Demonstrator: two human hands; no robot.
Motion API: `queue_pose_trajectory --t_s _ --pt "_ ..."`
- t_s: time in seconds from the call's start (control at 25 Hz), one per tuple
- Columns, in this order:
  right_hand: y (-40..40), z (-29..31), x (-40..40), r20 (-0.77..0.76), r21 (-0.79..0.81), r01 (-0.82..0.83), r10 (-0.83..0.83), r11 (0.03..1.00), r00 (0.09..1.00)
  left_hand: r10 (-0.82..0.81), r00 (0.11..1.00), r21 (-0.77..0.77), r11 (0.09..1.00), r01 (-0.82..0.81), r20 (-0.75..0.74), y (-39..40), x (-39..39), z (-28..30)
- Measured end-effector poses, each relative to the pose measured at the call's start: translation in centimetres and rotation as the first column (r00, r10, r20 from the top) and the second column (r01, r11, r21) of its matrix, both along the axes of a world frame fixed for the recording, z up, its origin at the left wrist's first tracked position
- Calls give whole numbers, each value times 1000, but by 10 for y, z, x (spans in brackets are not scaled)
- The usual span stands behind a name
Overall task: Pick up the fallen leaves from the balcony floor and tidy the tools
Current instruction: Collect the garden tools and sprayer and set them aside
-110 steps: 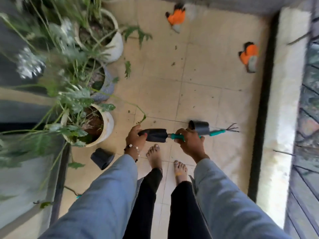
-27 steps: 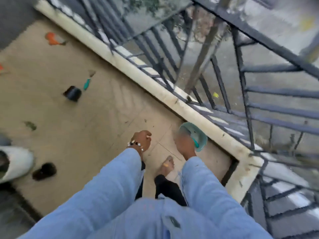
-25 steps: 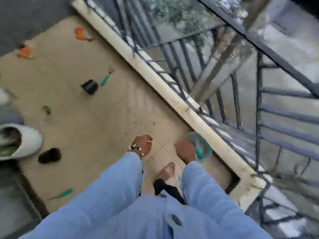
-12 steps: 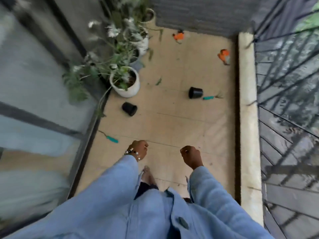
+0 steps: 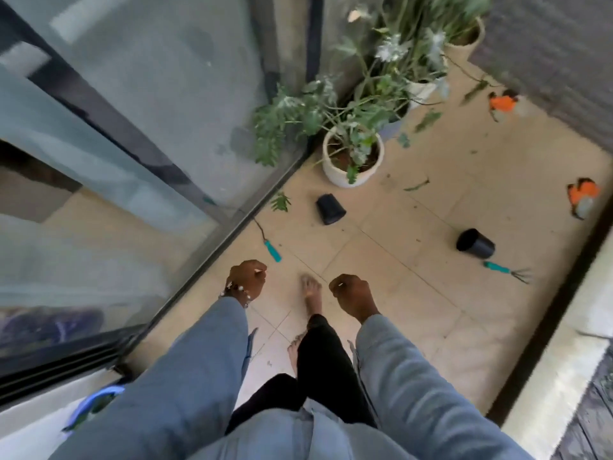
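Fallen leaves (image 5: 280, 202) strewn over tiled balcony floor (image 5: 414, 293), one at 12 o'clock by glass door (image 5: 149, 127), others near white plant pot (image 5: 353, 161) at 1 o'clock; teal-handled tool (image 5: 272, 250) lying just ahead of left hand (image 5: 247, 282), hand rake (image 5: 507, 271) beside tipped black pot (image 5: 475, 244) at 2 o'clock; second black pot (image 5: 330, 209) below planter; left hand and right hand (image 5: 353, 295) both curled into fists, holding nothing
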State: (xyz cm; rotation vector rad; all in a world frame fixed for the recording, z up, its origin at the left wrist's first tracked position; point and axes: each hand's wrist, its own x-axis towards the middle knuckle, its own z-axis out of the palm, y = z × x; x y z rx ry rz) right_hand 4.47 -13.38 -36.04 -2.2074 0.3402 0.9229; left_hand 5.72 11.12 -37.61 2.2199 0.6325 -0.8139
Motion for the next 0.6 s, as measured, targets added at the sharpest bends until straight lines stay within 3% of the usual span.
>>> queue_pose_trajectory --t_s 0.12,0.28,0.36,0.48,0.6 --pt "31 -50 64 -55 -21 -98 97 995 994 232 972 -52 971 -234 -44 28 28 -48" --pt "85 -141 136 -116 9 -237 236 971 965 501 856 -104 851 -514 -129 44 76 -96" --pt "115 -205 165 -148 13 -261 260 965 954 543 825 -82 825 -559 -159 56 92 -149" --pt "156 -307 191 -152 -20 -318 312 948 938 506 846 -52 853 -520 -168 80 106 -232" --pt "199 -438 199 -175 -87 -342 324 936 930 504 839 -32 853 -520 -207 110 117 -339"
